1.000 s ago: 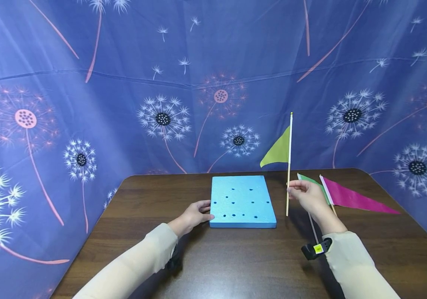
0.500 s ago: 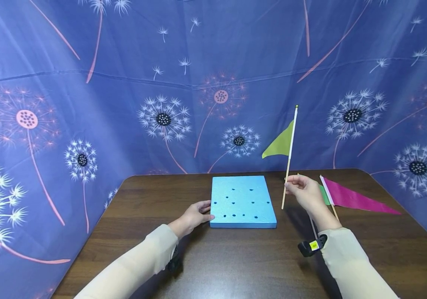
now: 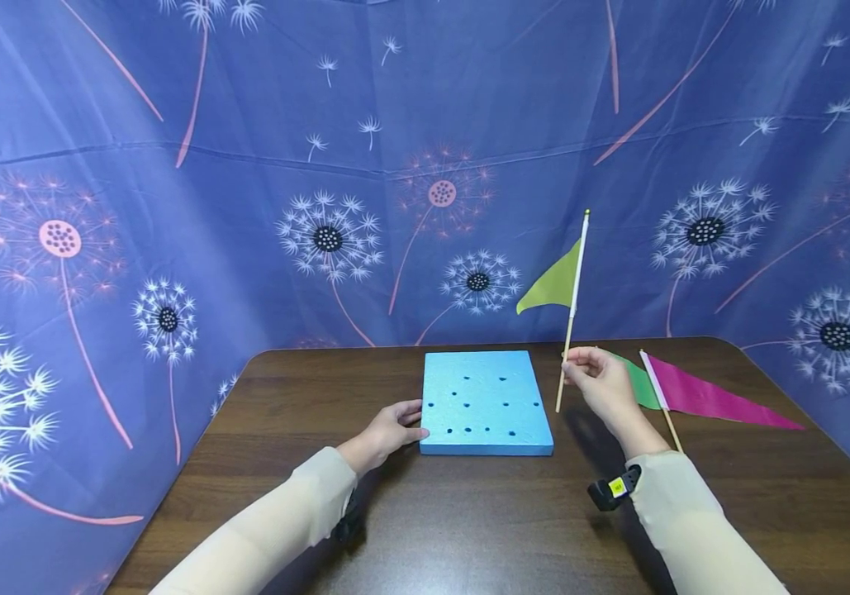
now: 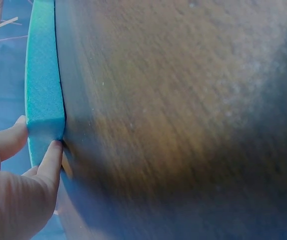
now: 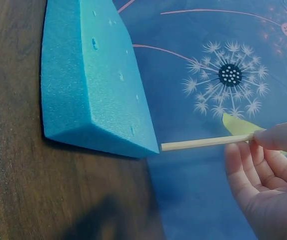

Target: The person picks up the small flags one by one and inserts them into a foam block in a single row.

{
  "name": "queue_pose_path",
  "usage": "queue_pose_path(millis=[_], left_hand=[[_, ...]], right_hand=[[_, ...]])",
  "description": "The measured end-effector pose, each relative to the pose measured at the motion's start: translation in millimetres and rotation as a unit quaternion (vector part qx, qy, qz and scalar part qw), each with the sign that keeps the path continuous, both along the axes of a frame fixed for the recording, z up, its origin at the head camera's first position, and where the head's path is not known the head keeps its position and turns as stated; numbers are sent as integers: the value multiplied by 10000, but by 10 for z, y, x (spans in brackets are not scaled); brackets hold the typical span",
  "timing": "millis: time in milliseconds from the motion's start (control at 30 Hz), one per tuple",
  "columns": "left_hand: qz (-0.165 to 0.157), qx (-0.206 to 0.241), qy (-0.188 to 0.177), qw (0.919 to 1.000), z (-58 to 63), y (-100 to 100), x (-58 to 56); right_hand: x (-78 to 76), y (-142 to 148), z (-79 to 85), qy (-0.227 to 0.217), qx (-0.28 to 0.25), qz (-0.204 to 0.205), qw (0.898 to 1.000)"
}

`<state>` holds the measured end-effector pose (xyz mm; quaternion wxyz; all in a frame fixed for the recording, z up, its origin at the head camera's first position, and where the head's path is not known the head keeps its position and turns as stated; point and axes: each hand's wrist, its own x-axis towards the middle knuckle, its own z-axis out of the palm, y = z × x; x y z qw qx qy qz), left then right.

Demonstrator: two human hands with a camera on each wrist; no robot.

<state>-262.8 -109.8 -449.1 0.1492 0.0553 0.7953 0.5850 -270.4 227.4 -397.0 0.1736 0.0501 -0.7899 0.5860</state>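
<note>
A light blue foam board (image 3: pixel 480 364) with several small holes lies on the table. My left hand (image 3: pixel 385 431) rests its fingers and thumb against the board's left side, near the front corner. With thumb and fingertips, my right hand (image 3: pixel 605 395) pinches the wooden stick of a yellow-green pennant flag (image 3: pixel 554 283), which is held nearly upright with its top leaning right. In the right wrist view the stick's bare end (image 5: pixel 173 146) points toward the board's edge, close beside it. The left wrist view shows fingertips (image 4: pixel 54 152) at the board's corner.
To the right, a magenta pennant flag (image 3: pixel 722 395) lies on the dark wooden table (image 3: pixel 469 529). Beside it is a green pennant flag (image 3: pixel 642 385), partly hidden by my right hand and forearm. A blue dandelion-print cloth (image 3: pixel 395 99) hangs behind the table.
My right hand has moved left and slightly up with the yellow-green flag, whose stick end is now nearer the board. The flag has tilted right from upright. The left hand stays at the board.
</note>
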Motion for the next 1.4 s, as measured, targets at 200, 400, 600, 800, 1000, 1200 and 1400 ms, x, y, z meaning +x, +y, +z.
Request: queue_pose_path(millis=[200, 400, 600, 800, 1000, 1200, 1400], left_hand=[[31, 3, 37, 10000, -31, 6, -10], [37, -37, 66, 10000, -17, 2, -14], [51, -70, 32, 10000, 5, 1, 4], [20, -145, 58, 9999, 16, 2, 5], [-7, -108, 1, 9999, 18, -25, 1], [-9, -103, 10, 9999, 15, -24, -5], [18, -84, 40, 10000, -5, -20, -24]], right_hand=[[-40, -38, -16, -36, -8, -20, 10000], [-85, -113, 6, 27, 78, 5, 10000], [-124, -184, 9, -9, 74, -21, 10000], [-171, -248, -27, 19, -157, 49, 9999], [-193, -323, -44, -38, -214, 119, 9997], [-210, -359, -46, -111, -58, 83, 9999], [-244, -387, -64, -284, -218, -29, 9994]])
